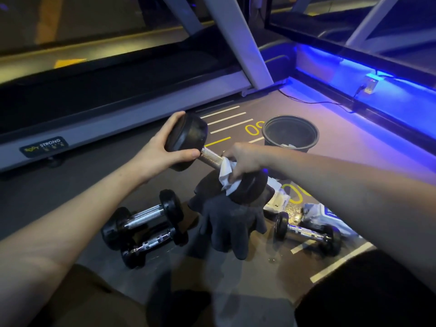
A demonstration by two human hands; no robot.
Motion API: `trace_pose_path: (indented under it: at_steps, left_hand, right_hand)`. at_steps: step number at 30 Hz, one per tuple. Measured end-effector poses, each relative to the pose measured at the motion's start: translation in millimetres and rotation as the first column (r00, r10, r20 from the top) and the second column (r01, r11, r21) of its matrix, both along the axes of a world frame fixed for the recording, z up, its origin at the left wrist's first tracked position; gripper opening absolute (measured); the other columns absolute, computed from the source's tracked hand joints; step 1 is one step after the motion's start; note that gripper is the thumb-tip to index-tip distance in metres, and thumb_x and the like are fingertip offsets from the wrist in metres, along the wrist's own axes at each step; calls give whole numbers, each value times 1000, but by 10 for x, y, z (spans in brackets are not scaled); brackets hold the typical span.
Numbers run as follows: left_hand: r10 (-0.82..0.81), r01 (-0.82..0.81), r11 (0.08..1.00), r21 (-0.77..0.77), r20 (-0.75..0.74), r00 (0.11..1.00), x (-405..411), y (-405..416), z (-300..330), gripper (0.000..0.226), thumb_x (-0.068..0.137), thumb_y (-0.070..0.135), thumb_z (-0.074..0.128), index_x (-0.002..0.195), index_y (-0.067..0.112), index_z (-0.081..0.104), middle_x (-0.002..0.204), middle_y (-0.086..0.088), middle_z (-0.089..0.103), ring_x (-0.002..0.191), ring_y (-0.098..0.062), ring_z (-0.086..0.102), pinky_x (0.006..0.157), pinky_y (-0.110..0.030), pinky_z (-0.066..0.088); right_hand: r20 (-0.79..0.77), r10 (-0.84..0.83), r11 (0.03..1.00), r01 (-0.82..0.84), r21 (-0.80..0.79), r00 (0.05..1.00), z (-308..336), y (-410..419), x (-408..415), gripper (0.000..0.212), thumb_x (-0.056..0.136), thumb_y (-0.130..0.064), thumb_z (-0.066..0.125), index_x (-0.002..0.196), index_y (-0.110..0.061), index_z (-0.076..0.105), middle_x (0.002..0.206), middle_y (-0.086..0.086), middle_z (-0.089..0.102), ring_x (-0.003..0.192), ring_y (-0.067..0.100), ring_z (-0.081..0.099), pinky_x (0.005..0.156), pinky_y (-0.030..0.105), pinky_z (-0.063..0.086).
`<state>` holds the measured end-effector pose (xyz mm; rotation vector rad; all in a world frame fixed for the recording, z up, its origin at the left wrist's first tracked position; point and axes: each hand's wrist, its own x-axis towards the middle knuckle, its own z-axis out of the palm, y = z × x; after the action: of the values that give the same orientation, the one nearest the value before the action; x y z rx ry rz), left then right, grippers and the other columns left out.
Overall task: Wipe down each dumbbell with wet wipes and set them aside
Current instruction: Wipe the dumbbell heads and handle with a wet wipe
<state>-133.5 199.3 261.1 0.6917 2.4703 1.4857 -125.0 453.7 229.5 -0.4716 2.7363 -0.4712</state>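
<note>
Dumbbell with black rubber heads and a knurled chrome handle (212, 158) is held tilted above the floor, between the two hands. The left hand (162, 147) has its grip curled round the upper head, thumb along the lower edge and fingers over the top. The right hand (243, 159) has its grip clamped on a crumpled white wet wipe (227, 173), pressed against the handle just where it meets the lower head. That lower head appears to rest on a dark grey cloth glove (230, 220) lying on the floor, though the contact itself is partly hidden.

Two smaller black-and-chrome dumbbells (144, 230) lie side by side on the floor to the left, and another small one (309, 233) lies to the right, near a white wet wipe packet (325, 214). A round black bin (291, 135) stands beyond the hands, with white scraps inside.

The step in hand looks like wiping the handle. The main risk is a slip: the left hand holds a wide, smooth, possibly damp head rather than the handle, so the weight could roll out and drop onto the smaller dumbbells or the person's legs below. The wipe could also snag and tear on the knurling.
</note>
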Motion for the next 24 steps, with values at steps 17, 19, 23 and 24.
trace_pose_path:
  at_steps: [17, 19, 23, 24]
  left_hand:
    - [-4, 3, 999, 50, 11, 1000, 41, 0, 20, 94, 58, 51, 86, 141, 54, 42, 141, 14, 55, 126, -5, 58, 114, -37, 43]
    - [-9, 8, 999, 47, 4, 1000, 31, 13, 27, 96, 58, 51, 86, 142, 52, 41, 142, 13, 54, 126, -4, 57, 115, -36, 42]
    - [-11, 10, 999, 45, 9, 1000, 19, 12, 21, 96, 58, 53, 87, 142, 55, 41, 145, 13, 52, 128, -5, 56, 115, -34, 41]
    - [-8, 7, 999, 49, 14, 1000, 17, 2, 13, 96, 57, 53, 87, 141, 56, 41, 144, 13, 53, 128, -5, 56, 114, -33, 42]
  right_hand:
    - [-472, -163, 981, 191, 12, 867, -259, -143, 427, 35, 78, -44, 76, 104, -25, 60, 93, 2, 72, 93, 29, 62, 68, 28, 14]
    - [-442, -204, 978, 204, -50, 873, -299, -101, 383, 42, 76, -47, 77, 111, -27, 64, 96, 2, 73, 95, 30, 62, 71, 30, 25]
    - [-409, -265, 964, 235, -123, 873, -346, 15, 353, 42, 76, -50, 70, 114, -33, 63, 96, -3, 73, 93, 30, 65, 76, 36, 51]
    - [-419, -273, 962, 244, -123, 866, -332, 36, 368, 39, 78, -50, 67, 113, -34, 63, 97, -5, 73, 93, 29, 65, 77, 37, 51]
